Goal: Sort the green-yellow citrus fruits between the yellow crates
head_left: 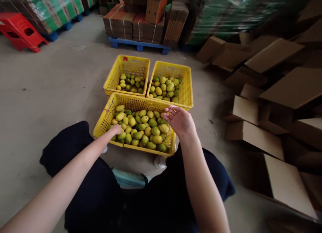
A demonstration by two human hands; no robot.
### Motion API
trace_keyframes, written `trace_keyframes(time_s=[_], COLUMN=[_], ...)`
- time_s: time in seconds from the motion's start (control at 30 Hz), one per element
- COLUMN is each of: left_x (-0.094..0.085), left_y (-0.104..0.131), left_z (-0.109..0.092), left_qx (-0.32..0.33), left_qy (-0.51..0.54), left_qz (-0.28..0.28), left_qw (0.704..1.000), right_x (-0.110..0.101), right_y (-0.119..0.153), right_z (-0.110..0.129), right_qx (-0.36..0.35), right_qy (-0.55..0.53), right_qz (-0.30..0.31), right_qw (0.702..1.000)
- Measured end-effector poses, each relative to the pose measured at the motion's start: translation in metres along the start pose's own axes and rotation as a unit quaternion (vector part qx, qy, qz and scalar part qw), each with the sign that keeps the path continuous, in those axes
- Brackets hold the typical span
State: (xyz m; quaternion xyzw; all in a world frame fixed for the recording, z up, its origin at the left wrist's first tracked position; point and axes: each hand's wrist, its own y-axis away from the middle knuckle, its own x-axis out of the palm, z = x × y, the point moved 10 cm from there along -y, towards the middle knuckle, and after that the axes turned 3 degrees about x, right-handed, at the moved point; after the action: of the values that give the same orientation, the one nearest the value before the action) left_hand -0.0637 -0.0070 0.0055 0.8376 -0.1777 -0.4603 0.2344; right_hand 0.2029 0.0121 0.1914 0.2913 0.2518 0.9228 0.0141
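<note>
A yellow plastic crate in front of me holds many yellow and green lemons. My left hand reaches over its left side and touches the lemons there. Its fingers point down among the fruit and are mostly hidden, so I cannot make out whether it grips one. Over the right end of the crate is my right hand, palm turned inward, fingers apart and slightly bent, with nothing in it.
Behind stand two more yellow crates, the left one and the right one, both partly filled with lemons. Open cardboard boxes crowd the right. Flattened cartons rest on a blue pallet. A red stool stands far left.
</note>
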Motion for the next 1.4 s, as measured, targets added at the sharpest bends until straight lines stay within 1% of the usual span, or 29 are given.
trace_keyframes(time_s=[0.1,0.2,0.33,0.43,0.5,0.6,0.67,0.7,0.73,0.8,0.87,0.9,0.93,1.0,1.03,1.07,1.1,1.17,1.23,1.27,1.3,1.33,1.37,1.4], left_x=[0.01,0.02,0.029,0.039,0.049,0.059,0.059,0.056,0.051,0.036,0.016,0.004,-0.007,-0.039,-0.055,-0.071,-0.087,-0.112,-0.132,-0.139,-0.142,-0.141,-0.134,-0.121], left_y=[-0.027,-0.055,-0.09,-0.111,-0.121,-0.126,-0.124,-0.122,-0.121,-0.118,-0.117,-0.116,-0.114,-0.11,-0.104,-0.098,-0.092,-0.078,-0.063,-0.056,-0.05,-0.048,-0.048,-0.051], left_z=[-0.002,-0.019,-0.043,-0.05,-0.048,-0.043,-0.042,-0.041,-0.042,-0.049,-0.066,-0.08,-0.098,-0.14,-0.167,-0.189,-0.207,-0.23,-0.238,-0.236,-0.229,-0.216,-0.198,-0.174], left_qx=[-0.004,0.026,0.066,0.074,0.073,0.08,0.086,0.087,0.087,0.082,0.087,0.099,0.124,0.17,0.218,0.252,0.269,0.287,0.309,0.323,0.328,0.313,0.285,0.236], left_qy=[-0.062,-0.1,-0.14,-0.173,-0.191,-0.215,-0.226,-0.229,-0.23,-0.224,-0.206,-0.191,-0.173,-0.146,-0.124,-0.102,-0.077,-0.03,0.005,0.017,0.022,0.023,0.02,0.013], left_qz=[0.02,0.035,0.038,0.053,0.071,0.083,0.081,0.08,0.082,0.091,0.118,0.137,0.16,0.162,0.153,0.144,0.13,0.113,0.076,0.048,0.02,0.002,-0.006,0.001], left_qw=[0.998,0.994,0.987,0.981,0.976,0.97,0.967,0.966,0.966,0.967,0.968,0.967,0.964,0.961,0.956,0.952,0.951,0.951,0.948,0.945,0.944,0.949,0.958,0.972], right_x=[-0.001,0.0,-0.001,-0.007,-0.011,-0.015,-0.015,-0.014,-0.013,-0.009,-0.009,-0.012,-0.017,-0.028,-0.031,-0.031,-0.025,-0.004,0.015,0.019,0.018,0.015,0.01,0.005], right_y=[0.001,0.003,0.003,0.001,0.001,0.002,0.002,0.001,0.0,-0.003,-0.008,-0.01,-0.012,-0.015,-0.016,-0.018,-0.021,-0.027,-0.027,-0.026,-0.025,-0.024,-0.025,-0.026], right_z=[-0.002,0.003,0.006,0.002,-0.001,-0.005,-0.006,-0.008,-0.009,-0.014,-0.02,-0.023,-0.026,-0.035,-0.042,-0.048,-0.054,-0.056,-0.047,-0.041,-0.036,-0.033,-0.03,-0.029], right_qx=[0.011,0.001,0.001,0.018,0.025,0.032,0.034,0.035,0.036,0.04,0.036,0.029,0.023,0.029,0.046,0.067,0.085,0.1,0.083,0.071,0.061,0.054,0.049,0.048], right_qy=[-0.018,-0.035,-0.039,-0.052,-0.058,-0.057,-0.054,-0.051,-0.045,-0.027,-0.005,0.007,0.017,0.027,0.021,0.006,-0.017,-0.072,-0.113,-0.126,-0.138,-0.149,-0.16,-0.167], right_qz=[-0.021,-0.032,-0.03,-0.038,-0.043,-0.048,-0.053,-0.055,-0.055,-0.055,-0.07,-0.09,-0.119,-0.187,-0.21,-0.216,-0.197,-0.107,-0.019,0.002,0.007,0.001,-0.007,-0.016], right_qw=[1.0,0.999,0.999,0.998,0.997,0.997,0.997,0.997,0.997,0.997,0.997,0.996,0.993,0.982,0.976,0.974,0.977,0.987,0.99,0.989,0.989,0.987,0.986,0.985])
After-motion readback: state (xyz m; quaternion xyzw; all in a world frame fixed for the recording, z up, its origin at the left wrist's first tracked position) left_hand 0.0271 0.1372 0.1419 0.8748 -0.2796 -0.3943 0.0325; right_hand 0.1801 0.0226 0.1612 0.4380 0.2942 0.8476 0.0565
